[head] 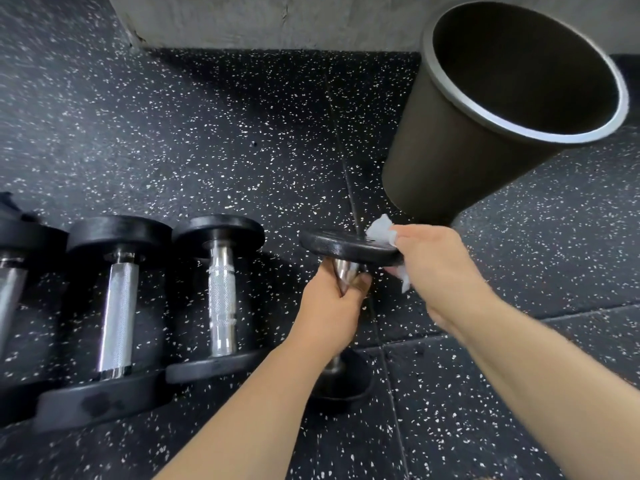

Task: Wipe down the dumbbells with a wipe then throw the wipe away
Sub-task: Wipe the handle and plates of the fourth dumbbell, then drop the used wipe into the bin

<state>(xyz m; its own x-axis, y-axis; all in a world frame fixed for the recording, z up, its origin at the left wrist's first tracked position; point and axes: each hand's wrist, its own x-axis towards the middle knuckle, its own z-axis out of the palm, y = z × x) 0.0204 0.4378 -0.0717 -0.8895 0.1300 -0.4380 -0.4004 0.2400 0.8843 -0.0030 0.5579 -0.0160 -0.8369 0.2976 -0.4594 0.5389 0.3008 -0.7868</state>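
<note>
Two bare forearms are seen nearest the lens, reaching over the speckled rubber floor (pixel 194 140), at whose far edge, beside the concrete wall (pixel 277 19), an open dark bin (pixel 485 133) is stood ready for the throw-away. One dumbbell (pixel 349 249) is stood on end and steadied by the left hand (pixel 332 306), closed around its chrome handle, while three more dumbbells (pixel 221 296) are left lying at the floor's left edge. Its upper plate's rim is pinched through the white wipe (pixel 381 228) by the right hand (pixel 436 268), apparently mid-wipe, though blur obscures the fingers.
</note>
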